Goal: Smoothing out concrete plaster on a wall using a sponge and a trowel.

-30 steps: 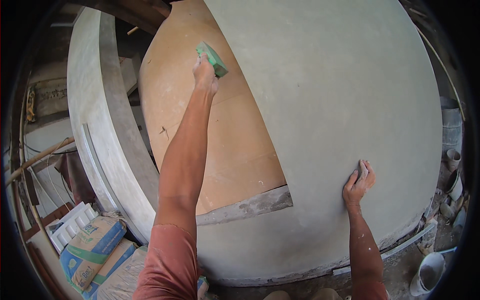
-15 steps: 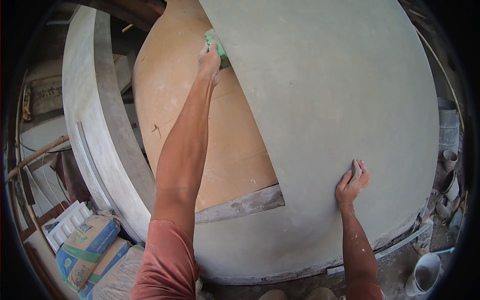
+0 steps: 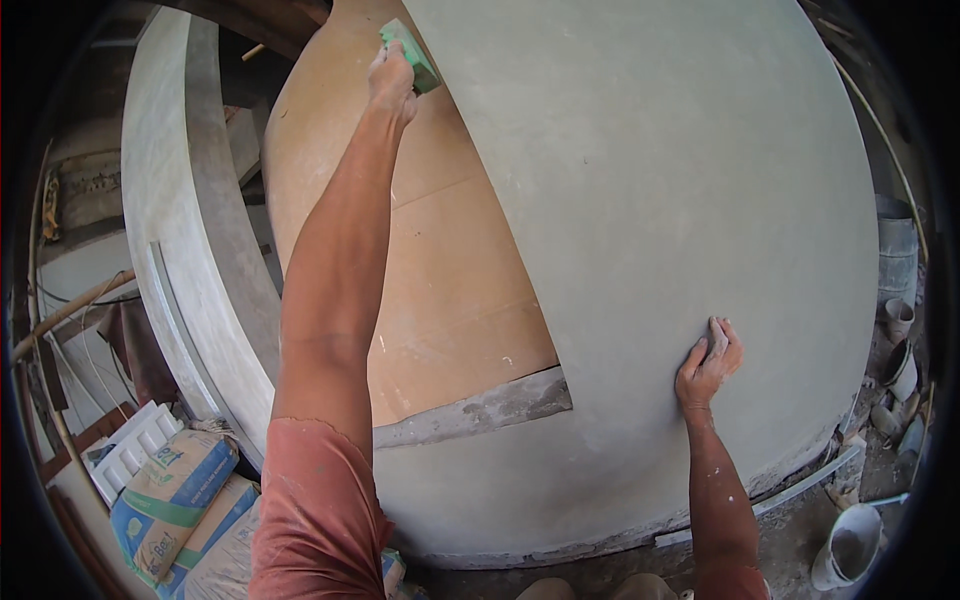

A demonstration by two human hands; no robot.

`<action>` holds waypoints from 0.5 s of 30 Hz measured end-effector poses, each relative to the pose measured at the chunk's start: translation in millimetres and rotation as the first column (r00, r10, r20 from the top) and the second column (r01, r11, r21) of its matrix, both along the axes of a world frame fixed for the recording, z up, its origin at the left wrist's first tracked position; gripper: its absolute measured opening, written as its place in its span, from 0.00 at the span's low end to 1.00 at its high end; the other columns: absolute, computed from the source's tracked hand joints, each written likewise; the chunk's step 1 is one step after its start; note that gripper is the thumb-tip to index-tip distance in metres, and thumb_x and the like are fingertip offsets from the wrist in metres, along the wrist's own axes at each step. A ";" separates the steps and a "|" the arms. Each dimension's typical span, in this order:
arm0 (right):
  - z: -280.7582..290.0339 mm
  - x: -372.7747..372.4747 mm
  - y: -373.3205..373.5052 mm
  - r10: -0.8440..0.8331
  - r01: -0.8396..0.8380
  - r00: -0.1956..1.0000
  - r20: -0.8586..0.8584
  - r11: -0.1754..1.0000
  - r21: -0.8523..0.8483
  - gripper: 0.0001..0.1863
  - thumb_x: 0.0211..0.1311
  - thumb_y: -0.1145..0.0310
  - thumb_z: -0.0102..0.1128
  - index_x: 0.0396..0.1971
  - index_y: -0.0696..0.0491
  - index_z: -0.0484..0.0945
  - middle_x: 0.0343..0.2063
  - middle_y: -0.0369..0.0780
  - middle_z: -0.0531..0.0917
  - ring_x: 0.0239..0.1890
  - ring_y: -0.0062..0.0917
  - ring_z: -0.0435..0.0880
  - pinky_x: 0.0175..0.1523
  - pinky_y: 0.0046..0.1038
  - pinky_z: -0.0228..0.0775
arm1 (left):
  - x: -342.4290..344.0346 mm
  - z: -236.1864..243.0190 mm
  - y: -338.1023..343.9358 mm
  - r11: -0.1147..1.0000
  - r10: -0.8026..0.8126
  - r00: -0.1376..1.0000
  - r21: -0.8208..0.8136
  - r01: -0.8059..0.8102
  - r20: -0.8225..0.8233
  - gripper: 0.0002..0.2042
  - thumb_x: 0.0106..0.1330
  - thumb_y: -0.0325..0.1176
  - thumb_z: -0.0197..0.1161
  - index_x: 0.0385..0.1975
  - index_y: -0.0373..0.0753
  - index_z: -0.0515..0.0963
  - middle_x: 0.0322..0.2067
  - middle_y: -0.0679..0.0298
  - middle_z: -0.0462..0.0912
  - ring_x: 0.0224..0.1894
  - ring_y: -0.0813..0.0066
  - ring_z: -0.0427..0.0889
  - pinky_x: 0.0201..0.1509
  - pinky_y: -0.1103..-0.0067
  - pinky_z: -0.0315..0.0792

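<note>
Left hand (image 3: 392,78) fingers closed round a green rectangular float (image 3: 412,55) on the smooth grey plastered panel (image 3: 660,200); right hand (image 3: 708,365) pressed flat, fingers open.

Cement sacks (image 3: 175,500), white bucket (image 3: 846,548)

plastered panel (image 3: 650,200) | board (image 3: 440,260) lay left of it | sacks (image 3: 175,495) lower left | bucket (image 3: 845,545) lower right | pots (image 3: 900,370) right
</note>
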State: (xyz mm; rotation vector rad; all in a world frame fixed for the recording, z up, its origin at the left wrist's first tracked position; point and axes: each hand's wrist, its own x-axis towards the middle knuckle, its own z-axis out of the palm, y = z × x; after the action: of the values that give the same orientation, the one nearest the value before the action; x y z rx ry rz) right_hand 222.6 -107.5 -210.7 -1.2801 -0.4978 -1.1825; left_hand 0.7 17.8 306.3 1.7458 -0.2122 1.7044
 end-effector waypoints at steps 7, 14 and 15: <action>0.5 2.1 1.4 -0.005 0.005 1.000 -0.013 1.000 0.002 0.20 0.59 0.76 0.50 0.53 0.57 0.73 0.51 0.45 0.74 0.58 0.39 0.69 0.61 0.40 0.53 | 6.8 -43.5 -6.2 0.995 0.097 0.980 0.048 -0.090 -0.174 0.18 0.75 0.40 0.44 0.59 0.40 0.67 0.48 0.62 0.77 0.47 0.72 0.75 0.51 0.69 0.71; -0.8 6.4 1.2 0.005 -0.005 1.000 -0.009 1.000 0.010 0.20 0.59 0.76 0.50 0.53 0.57 0.73 0.51 0.44 0.74 0.58 0.39 0.69 0.61 0.40 0.53 | -1.9 -93.7 10.5 0.987 -0.055 0.981 -0.159 0.025 -0.184 0.19 0.75 0.41 0.43 0.62 0.42 0.62 0.57 0.61 0.70 0.55 0.63 0.71 0.54 0.54 0.67; -0.7 4.8 0.3 0.011 -0.011 1.000 -0.008 1.000 0.012 0.20 0.58 0.76 0.50 0.53 0.57 0.73 0.51 0.44 0.74 0.58 0.39 0.69 0.61 0.40 0.53 | -5.7 -86.4 11.7 0.987 -0.051 0.982 -0.160 0.022 -0.183 0.19 0.75 0.41 0.43 0.62 0.42 0.62 0.57 0.61 0.70 0.55 0.63 0.71 0.54 0.54 0.67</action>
State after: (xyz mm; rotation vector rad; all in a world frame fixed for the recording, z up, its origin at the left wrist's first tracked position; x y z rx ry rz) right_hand 227.4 -107.2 -211.4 -1.2699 -0.4899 -1.1689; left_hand -4.9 29.4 220.0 1.7587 -0.0248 1.4787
